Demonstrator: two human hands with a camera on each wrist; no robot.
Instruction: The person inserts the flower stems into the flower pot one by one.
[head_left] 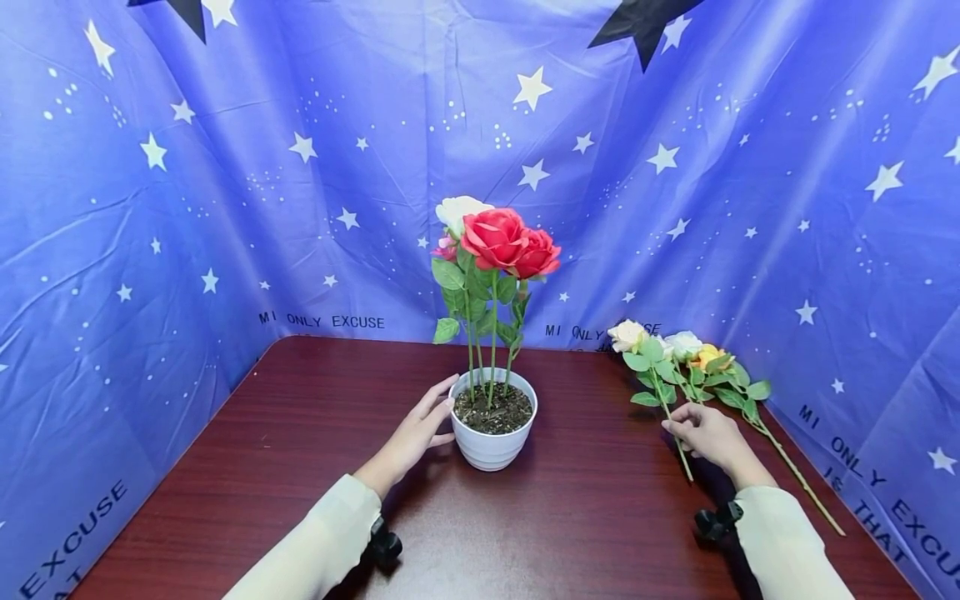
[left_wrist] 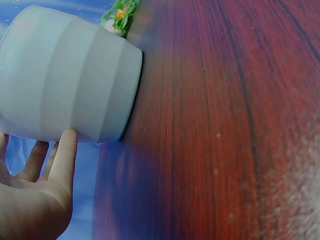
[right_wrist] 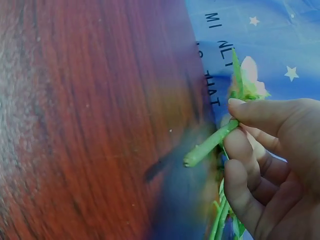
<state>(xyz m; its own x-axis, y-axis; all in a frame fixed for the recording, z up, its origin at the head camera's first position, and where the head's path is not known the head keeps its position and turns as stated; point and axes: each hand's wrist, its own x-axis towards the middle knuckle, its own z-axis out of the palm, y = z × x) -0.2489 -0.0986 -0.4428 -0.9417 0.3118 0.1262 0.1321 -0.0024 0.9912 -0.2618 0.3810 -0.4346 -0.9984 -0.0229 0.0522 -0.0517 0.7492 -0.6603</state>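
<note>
Head view: one ribbed white flowerpot (head_left: 491, 454) stands mid-tabletop (head_left: 300, 417), its soil (head_left: 502, 414) bearing two red roses (head_left: 495, 237), one white bloom (head_left: 459, 214) and one partly hidden pink bloom (head_left: 447, 248). At the pot's nine o'clock, the left hand (head_left: 407, 435) is ungripped, its extended fingers touching the wall. At three o'clock, the right hand (head_left: 708, 435) pinches the stem of a cream rose (head_left: 627, 335); one white rose (head_left: 684, 344) and one orange-yellow rose (head_left: 711, 358) lie just beside it. "MI ONLY EXCUSE" reads on the starry backdrop (head_left: 405, 150) at ten o'clock; "IS THAT" appears toward four.

Left wrist view: only here does the pot's banded side fill the frame's ten o'clock, with a fingertip against it.

Right wrist view: this one shows the pinched stem's cut end (right_wrist: 189, 162), pointing toward eight o'clock; "THAT" is legible at one.
</note>
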